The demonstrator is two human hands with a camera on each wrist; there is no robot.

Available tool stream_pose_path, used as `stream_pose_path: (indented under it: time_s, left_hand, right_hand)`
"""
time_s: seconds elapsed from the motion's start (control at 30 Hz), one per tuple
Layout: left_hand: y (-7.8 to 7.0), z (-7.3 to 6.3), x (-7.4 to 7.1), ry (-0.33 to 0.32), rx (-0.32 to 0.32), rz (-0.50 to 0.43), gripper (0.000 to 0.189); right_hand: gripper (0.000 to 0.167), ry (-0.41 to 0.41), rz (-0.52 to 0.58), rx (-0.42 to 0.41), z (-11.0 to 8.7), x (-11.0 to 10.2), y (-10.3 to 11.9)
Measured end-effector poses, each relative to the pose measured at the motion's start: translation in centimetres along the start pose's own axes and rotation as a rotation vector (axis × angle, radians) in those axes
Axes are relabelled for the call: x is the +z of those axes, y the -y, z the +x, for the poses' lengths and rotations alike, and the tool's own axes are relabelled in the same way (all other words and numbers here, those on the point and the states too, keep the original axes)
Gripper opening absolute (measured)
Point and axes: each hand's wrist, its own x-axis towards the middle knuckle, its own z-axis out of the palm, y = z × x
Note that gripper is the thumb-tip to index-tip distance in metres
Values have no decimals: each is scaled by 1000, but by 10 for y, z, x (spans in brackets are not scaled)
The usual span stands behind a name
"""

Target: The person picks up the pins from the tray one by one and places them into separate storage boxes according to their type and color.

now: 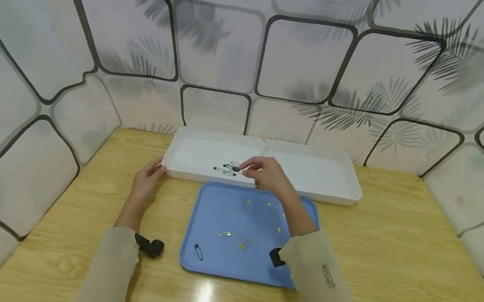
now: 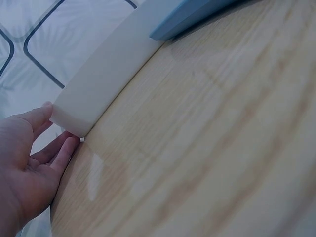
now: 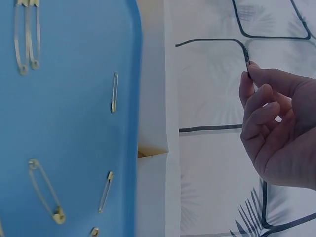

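Note:
In the head view my right hand [image 1: 267,173] is over the front of the left white tray [image 1: 197,139], its thumb and forefinger pinching a dark safety pin [image 3: 248,63], mostly hidden by the fingers. Just below those fingertips lies a small group of black safety pins [image 1: 226,170] in that tray. My left hand [image 1: 145,181] touches the same tray's front left corner, fingertips against its wall and base in the left wrist view. Nearer me, a blue tray [image 1: 210,204] bears several gold safety pins [image 1: 243,245] and one black safety pin [image 1: 198,252] at its front left.
A second white tray [image 1: 314,169] stands to the right of the first, side by side with it, at the back of the wooden table [image 1: 395,257]. Behind them rises a patterned backdrop [image 1: 219,48]. My right forearm crosses over the blue tray's right part.

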Motion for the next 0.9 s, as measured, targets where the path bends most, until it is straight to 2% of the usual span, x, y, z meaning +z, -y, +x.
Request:
stream_pose_path:
  time_s: [0.47,0.77,0.9]
  left_hand:
    - [6,-4,-1,-14,10,-14,45]
    - [2,-6,2,-37,11,-62,44]
    - [2,-8,3,-38,21,-71,43]
  right_hand:
    - [16,-40,52,84,58,-2,7]
    - [16,-37,4,121,86,14,-11]
    - [15,-58,-4,184,93,24,-20]
